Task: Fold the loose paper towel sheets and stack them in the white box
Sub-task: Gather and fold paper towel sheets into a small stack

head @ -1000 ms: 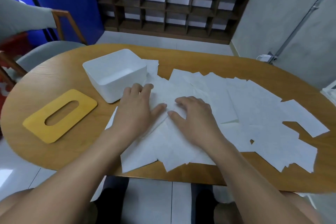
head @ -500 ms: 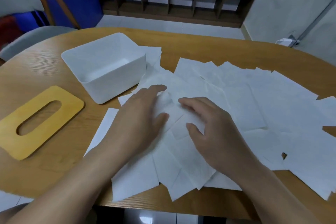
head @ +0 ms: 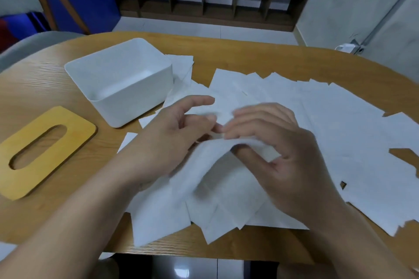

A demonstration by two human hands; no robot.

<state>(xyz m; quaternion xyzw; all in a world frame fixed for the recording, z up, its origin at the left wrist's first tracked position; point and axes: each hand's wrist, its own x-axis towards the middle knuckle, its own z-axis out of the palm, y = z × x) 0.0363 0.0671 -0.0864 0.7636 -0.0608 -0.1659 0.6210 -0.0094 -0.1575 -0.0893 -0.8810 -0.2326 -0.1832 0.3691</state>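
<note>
Paper towel sheets (head: 317,124), too overlapped to count, covered the tabletop's (head: 260,59) near-right half. Both hands pinched one thin, crumpling sheet (head: 210,165), left hand (head: 172,138) and right hand (head: 278,152), though blur obscured fingertips. One rectangular white box (head: 127,102) sat at the left beside one yellow slotted lid (head: 29,154).

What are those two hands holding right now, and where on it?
One paper towel sheet, lifted off the pile. The left hand and right hand pinch its raised upper edge, where their fingertips nearly meet.
</note>
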